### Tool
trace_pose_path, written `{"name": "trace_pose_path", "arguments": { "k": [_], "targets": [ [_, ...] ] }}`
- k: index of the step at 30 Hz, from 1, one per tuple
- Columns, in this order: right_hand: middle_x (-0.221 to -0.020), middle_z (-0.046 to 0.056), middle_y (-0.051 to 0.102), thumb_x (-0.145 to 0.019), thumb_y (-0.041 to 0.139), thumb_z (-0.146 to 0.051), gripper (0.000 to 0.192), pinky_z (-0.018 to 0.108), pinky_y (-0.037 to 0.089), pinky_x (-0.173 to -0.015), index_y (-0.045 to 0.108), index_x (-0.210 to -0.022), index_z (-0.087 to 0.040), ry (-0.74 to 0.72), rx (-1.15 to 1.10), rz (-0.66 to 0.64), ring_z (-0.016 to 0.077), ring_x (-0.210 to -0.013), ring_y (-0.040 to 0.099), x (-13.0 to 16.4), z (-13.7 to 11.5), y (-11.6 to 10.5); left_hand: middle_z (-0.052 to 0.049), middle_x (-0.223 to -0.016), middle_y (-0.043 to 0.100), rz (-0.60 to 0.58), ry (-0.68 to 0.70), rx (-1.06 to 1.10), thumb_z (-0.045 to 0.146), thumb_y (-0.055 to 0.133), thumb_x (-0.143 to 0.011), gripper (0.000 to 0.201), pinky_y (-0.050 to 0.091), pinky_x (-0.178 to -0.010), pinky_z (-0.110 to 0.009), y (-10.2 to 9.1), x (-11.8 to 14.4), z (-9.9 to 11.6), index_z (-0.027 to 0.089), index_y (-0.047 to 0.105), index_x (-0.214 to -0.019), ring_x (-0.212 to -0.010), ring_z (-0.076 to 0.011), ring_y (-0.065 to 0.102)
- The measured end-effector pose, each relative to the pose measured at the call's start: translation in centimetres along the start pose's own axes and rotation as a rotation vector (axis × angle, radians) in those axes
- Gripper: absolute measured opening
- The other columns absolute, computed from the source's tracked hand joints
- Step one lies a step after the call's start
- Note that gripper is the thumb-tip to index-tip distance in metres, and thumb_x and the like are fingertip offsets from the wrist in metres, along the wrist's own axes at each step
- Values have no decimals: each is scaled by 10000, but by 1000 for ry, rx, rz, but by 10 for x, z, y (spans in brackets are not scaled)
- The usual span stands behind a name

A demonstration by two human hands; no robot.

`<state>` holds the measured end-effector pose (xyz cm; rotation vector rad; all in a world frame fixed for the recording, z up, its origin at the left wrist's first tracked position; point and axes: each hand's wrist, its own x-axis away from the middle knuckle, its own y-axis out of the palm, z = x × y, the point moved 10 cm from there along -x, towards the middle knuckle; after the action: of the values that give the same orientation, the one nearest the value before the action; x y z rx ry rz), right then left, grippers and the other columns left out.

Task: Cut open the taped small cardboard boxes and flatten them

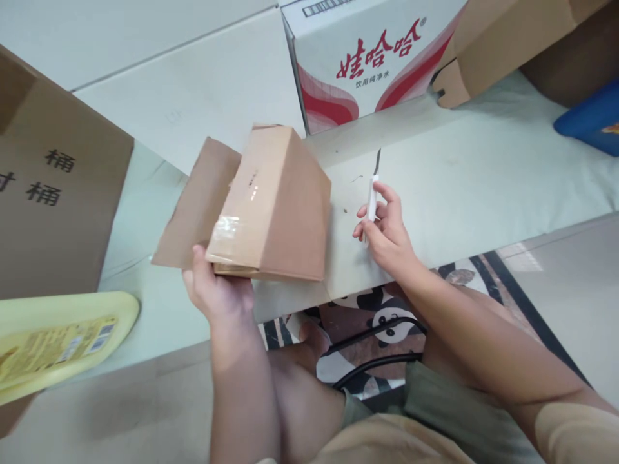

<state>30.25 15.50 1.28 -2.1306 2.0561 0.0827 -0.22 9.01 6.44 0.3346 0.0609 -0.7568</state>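
Nearest the camera, at the bottom of the frame, are the person's bare forearms and lap, with a panda-patterned seat beneath. The left hand (217, 293) grips the near lower corner of a small brown cardboard box (271, 206) sealed with clear tape, thumb on the side face and the remaining fingers tucked under it and hidden, so the box is tilted up off the pale green worktop (483, 187) just left of the frame's centre, one loose flap (198, 200) hanging to its left. The right hand (384, 229), right of centre, pinches a slim white-handled craft knife (372, 193) between thumb and curled fingers, the dark blade pointing away toward the upper frame. The blade is bare and near the box, so a slip along the glossy tape could carry it toward the left hand holding the corner. Held at one corner only, the box may twist or drop under pressure. A white-and-red printed water carton (358, 58) stands behind, a large brown carton (53, 193) at left, and a yellow plastic tray (58, 341) at lower left.
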Motion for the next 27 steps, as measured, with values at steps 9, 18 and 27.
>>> {"name": "trace_pose_path", "arguments": {
  "k": [9,18,27],
  "targets": [
    [-662,-69,376,-926,455,-248,90,264,344,-496,482,-1012,-258,118,-49,12,104,-503,389,0,10,1,-96,-1142,741,-182,-484,86,299,521,-862,324,497,-1064,-404,-2,-6,-64,206,705,-1112,-1284,-269,581],
    [-784,-16,488,-865,550,-276,100,308,419,-589,468,-917,-253,28,189,174,153,-669,478,-6,6,-29,-78,-844,756,-244,-678,60,424,617,-844,245,619,-820,-415,1,0,-89,206,719,-886,-950,-278,720],
    [-1066,53,640,-648,799,-438,606,391,513,-744,492,-1133,-244,25,83,-59,258,-943,627,-7,1,-11,-45,-902,758,-358,-663,-57,562,596,-857,333,637,-698,-427,3,6,-96,248,705,-868,-889,-287,722]
  ]
}}
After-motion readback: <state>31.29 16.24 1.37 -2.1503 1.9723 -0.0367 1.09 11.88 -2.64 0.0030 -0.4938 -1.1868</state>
